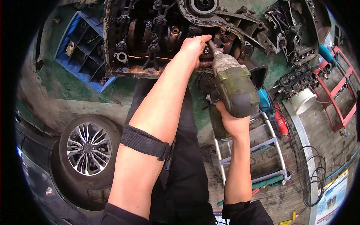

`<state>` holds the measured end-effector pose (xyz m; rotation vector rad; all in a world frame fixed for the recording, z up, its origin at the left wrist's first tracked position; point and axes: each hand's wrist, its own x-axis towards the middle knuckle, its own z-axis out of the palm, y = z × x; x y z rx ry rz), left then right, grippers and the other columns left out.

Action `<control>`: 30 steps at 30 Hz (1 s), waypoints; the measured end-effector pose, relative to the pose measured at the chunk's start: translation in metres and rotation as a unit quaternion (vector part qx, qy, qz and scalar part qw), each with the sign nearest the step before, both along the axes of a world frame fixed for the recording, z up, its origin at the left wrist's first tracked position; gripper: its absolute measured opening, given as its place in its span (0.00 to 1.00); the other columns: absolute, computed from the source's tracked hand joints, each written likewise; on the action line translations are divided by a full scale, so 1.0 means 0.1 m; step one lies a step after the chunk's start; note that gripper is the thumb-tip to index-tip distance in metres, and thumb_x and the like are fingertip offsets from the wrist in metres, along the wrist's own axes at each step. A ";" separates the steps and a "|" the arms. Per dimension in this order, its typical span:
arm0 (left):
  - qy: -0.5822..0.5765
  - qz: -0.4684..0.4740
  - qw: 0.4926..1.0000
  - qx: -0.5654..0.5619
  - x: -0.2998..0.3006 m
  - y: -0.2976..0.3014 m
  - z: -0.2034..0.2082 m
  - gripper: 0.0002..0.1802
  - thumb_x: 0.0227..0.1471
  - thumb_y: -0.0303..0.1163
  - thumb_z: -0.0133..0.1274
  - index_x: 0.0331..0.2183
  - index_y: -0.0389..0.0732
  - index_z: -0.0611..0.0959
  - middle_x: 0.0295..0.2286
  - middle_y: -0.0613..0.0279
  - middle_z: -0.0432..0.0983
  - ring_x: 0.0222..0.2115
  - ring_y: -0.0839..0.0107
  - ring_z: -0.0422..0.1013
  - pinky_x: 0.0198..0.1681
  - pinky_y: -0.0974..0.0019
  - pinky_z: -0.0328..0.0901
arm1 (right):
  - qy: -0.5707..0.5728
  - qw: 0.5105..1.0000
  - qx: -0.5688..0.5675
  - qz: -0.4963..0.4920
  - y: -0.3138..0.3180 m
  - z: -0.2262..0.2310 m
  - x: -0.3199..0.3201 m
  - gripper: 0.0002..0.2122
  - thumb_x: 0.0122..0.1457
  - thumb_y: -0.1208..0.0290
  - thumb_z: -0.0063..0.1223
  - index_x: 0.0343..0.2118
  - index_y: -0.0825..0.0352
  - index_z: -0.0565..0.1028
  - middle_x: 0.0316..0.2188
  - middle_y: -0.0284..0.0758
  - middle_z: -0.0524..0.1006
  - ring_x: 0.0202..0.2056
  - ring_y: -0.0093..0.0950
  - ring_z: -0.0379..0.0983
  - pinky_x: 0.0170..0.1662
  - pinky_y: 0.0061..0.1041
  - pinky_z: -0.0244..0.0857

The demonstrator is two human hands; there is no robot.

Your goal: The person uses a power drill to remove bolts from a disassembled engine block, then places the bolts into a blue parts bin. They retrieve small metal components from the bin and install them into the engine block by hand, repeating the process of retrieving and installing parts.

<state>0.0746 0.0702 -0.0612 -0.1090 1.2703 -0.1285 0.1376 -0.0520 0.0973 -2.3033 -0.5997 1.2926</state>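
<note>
My right hand [235, 122] is wrapped round the handle of a worn green and black cordless impact wrench [236, 86], which points up and to the left. From its nose a metal socket [212, 47] reaches into a greasy, opened engine block [153, 45]. At that socket my left hand [194, 48] closes, thumb along one side and fingers partly hidden behind it. What the socket's tip sits on is hidden by my hand and the dark engine interior.
Left of the engine lies a blue divided tray [84, 52]. A wheel [89, 148] is beside a dark car at lower left. On the right are engine parts [296, 80], a white bucket [303, 100], a red metal frame [339, 90], a ladder [249, 153] and looped black cable [315, 172].
</note>
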 end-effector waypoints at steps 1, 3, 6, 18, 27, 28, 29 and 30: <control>-0.001 -0.012 1.000 0.009 0.00 0.01 0.02 0.16 0.58 0.42 0.46 0.36 0.38 0.77 0.29 0.54 0.80 0.28 0.64 0.77 0.30 0.57 0.74 | 0.006 1.000 -0.001 -0.011 -0.01 -0.01 0.00 0.11 0.44 0.83 0.55 0.33 0.71 0.75 0.28 0.31 0.76 0.30 0.24 0.72 0.34 0.26 0.66; 0.009 -0.032 0.999 0.019 0.00 0.04 0.05 0.16 0.58 0.42 0.45 0.36 0.39 0.78 0.29 0.56 0.81 0.28 0.65 0.77 0.30 0.58 0.73 | 0.005 1.000 -0.010 -0.023 -0.03 -0.01 -0.02 0.11 0.44 0.82 0.55 0.34 0.71 0.75 0.29 0.31 0.76 0.31 0.24 0.72 0.35 0.25 0.66; 0.018 -0.064 0.998 0.024 0.03 0.08 0.08 0.16 0.58 0.42 0.44 0.36 0.41 0.78 0.29 0.58 0.81 0.28 0.67 0.77 0.31 0.57 0.73 | 0.007 0.999 -0.024 -0.035 -0.06 -0.02 -0.05 0.14 0.44 0.83 0.56 0.37 0.70 0.73 0.31 0.32 0.75 0.33 0.25 0.71 0.37 0.25 0.66; -0.014 -0.064 0.998 0.016 0.02 0.12 0.06 0.18 0.59 0.37 0.42 0.40 0.30 0.73 0.32 0.45 0.78 0.31 0.56 0.77 0.35 0.56 0.74 | 0.005 0.995 0.054 -0.081 -0.05 -0.05 -0.22 0.33 0.41 0.73 0.63 0.53 0.66 0.62 0.36 0.40 0.78 0.39 0.34 0.78 0.44 0.26 0.67; 0.009 -0.019 1.000 0.004 0.06 0.05 0.13 0.15 0.56 0.35 0.42 0.34 0.30 0.73 0.28 0.48 0.78 0.34 0.56 0.76 0.40 0.55 0.72 | 0.009 0.997 0.028 -0.073 -0.11 0.11 -0.28 0.34 0.44 0.76 0.64 0.54 0.72 0.58 0.39 0.38 0.74 0.40 0.31 0.71 0.48 0.28 0.64; 0.013 -0.023 1.000 0.005 0.06 0.05 0.12 0.15 0.56 0.34 0.41 0.34 0.30 0.73 0.28 0.48 0.78 0.34 0.55 0.76 0.41 0.56 0.72 | 0.009 0.996 0.031 -0.078 -0.11 0.11 -0.28 0.35 0.44 0.75 0.65 0.54 0.73 0.58 0.40 0.38 0.74 0.41 0.31 0.70 0.48 0.28 0.63; 0.003 -0.027 1.000 0.006 0.07 0.07 0.11 0.15 0.56 0.34 0.41 0.34 0.30 0.73 0.29 0.48 0.78 0.34 0.55 0.76 0.41 0.56 0.72 | 0.023 0.995 0.022 -0.092 -0.11 0.13 -0.28 0.35 0.44 0.75 0.65 0.54 0.74 0.58 0.40 0.39 0.74 0.41 0.31 0.70 0.49 0.28 0.63; 0.008 -0.038 0.999 0.002 0.07 0.08 0.11 0.15 0.56 0.34 0.41 0.35 0.30 0.73 0.29 0.48 0.78 0.35 0.55 0.76 0.41 0.56 0.72 | 0.039 0.994 0.011 -0.104 -0.11 0.14 -0.28 0.35 0.44 0.75 0.65 0.54 0.74 0.58 0.41 0.39 0.74 0.42 0.30 0.70 0.50 0.28 0.62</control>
